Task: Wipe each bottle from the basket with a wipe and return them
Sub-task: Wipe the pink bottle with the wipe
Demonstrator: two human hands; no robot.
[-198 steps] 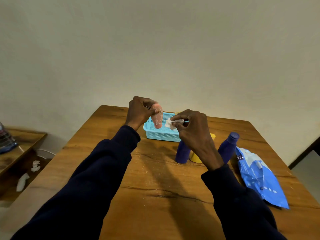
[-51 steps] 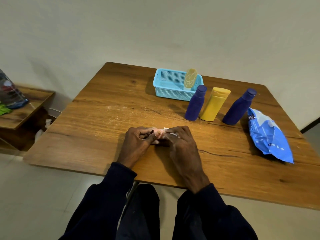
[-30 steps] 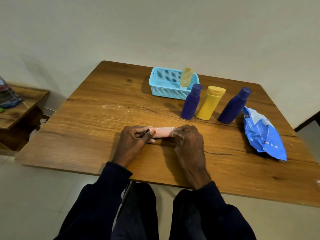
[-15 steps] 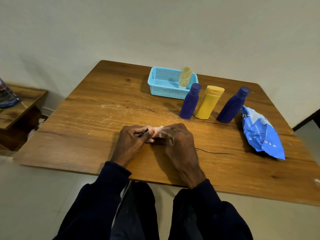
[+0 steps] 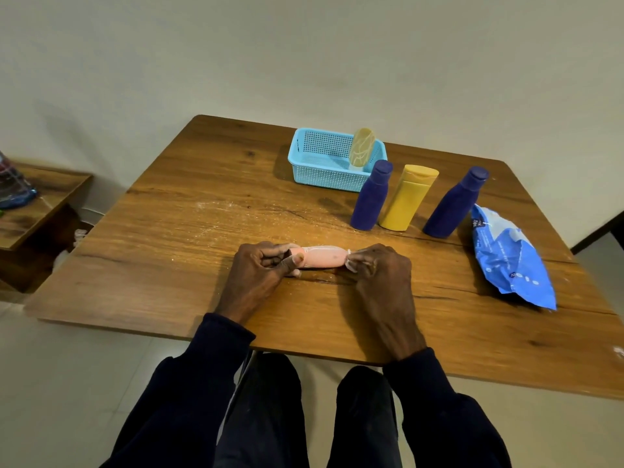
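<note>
One pink bottle [image 5: 322,256], left hand [image 5: 260,271] gripping its left end, right hand [image 5: 378,275] pinching one wipe [image 5: 350,263]; far right, two blue bottles [image 5: 370,197] [image 5: 454,204], one yellow bottle [image 5: 407,197] (one cream bottle [image 5: 362,146] in one basket [image 5: 304,163]).

No wording could be read anywhere. The blue wipes pack [image 5: 511,265] lying on the counter [image 5: 169,251] carried a small dark patch of white print near its upper corner, too small and blurred to make out.

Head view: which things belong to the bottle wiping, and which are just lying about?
Job: pink bottle in left hand; wipe in right hand; blue basket; cream bottle; purple bottles; yellow bottle; wipes pack.
Lying about: side shelf; wrapped item on it.
</note>
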